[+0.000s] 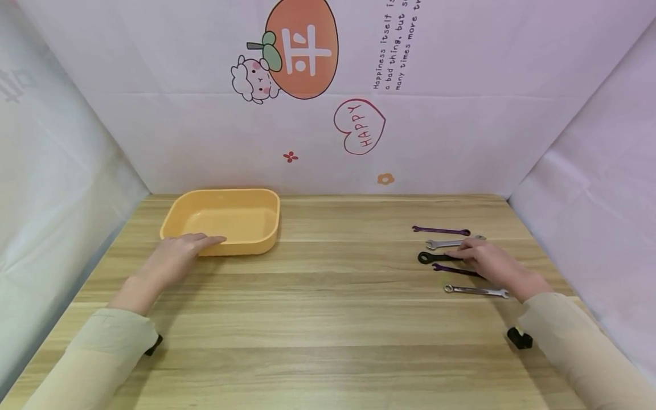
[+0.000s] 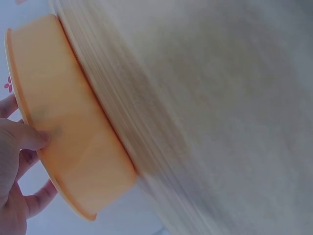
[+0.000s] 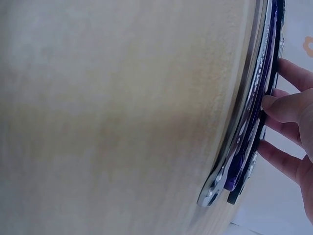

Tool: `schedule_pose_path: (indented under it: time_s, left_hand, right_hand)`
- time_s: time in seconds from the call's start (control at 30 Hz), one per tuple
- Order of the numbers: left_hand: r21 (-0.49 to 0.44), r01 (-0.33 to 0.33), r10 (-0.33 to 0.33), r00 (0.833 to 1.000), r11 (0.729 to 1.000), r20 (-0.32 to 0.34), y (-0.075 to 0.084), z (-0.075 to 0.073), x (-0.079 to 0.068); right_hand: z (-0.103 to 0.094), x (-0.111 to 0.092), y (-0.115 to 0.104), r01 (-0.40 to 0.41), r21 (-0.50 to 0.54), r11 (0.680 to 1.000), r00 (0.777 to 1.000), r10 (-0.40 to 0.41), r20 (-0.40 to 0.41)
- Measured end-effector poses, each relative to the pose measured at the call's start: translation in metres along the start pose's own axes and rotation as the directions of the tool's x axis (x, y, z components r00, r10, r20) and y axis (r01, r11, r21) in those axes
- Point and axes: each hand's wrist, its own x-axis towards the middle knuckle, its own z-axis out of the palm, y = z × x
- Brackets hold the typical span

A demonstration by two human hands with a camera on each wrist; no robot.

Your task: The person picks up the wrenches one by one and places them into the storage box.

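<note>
A yellow plastic basin stands at the back left of the table. My left hand grips its near rim, with the thumb against the outer wall and the fingers over the edge. On the right lie several wrenches in a loose column. My right hand pinches a black ratchet wrench between thumb and fingers, covering one end of it. Beyond it are a silver wrench and a purple wrench. Nearer lie a second purple wrench, partly under the hand, and a silver combination wrench.
The wood-grain table is bordered by a printed white cloth at the back and white cloth on both sides. Small black devices sit by both sleeves, one near the right cuff.
</note>
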Motion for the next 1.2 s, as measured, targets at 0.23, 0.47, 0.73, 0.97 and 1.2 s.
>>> schedule_pose_path:
  time_s: [0.23, 0.47, 0.73, 0.97, 1.2]
  left_hand:
    - [-0.005, -0.001, 0.001, 1.000, 1.000, 0.012, 0.002, 0.000, 0.002]
    - [-0.023, -0.006, 0.007, 1.000, 1.000, 0.023, 0.006, 0.000, 0.004]
    - [-0.049, 0.001, 0.001, 1.000, 0.999, 0.031, 0.009, -0.001, 0.004]
    - [-0.044, -0.015, 0.016, 1.000, 0.999, 0.019, 0.010, 0.000, 0.005]
    - [-0.035, -0.053, 0.053, 0.999, 0.998, -0.011, 0.011, 0.003, 0.007]
  right_hand:
    - [-0.001, 0.000, -0.002, -0.025, 0.003, 1.000, 0.999, 0.024, 0.025]
    - [-0.002, 0.000, -0.001, -0.027, -0.015, 1.000, 0.999, 0.027, 0.022]
    - [-0.003, 0.001, -0.002, -0.039, -0.011, 0.999, 0.999, 0.039, 0.030]
    - [-0.003, 0.002, -0.002, -0.036, -0.005, 0.999, 0.999, 0.036, 0.034]
    - [-0.005, 0.003, -0.003, -0.068, -0.003, 0.998, 0.995, 0.068, 0.068]
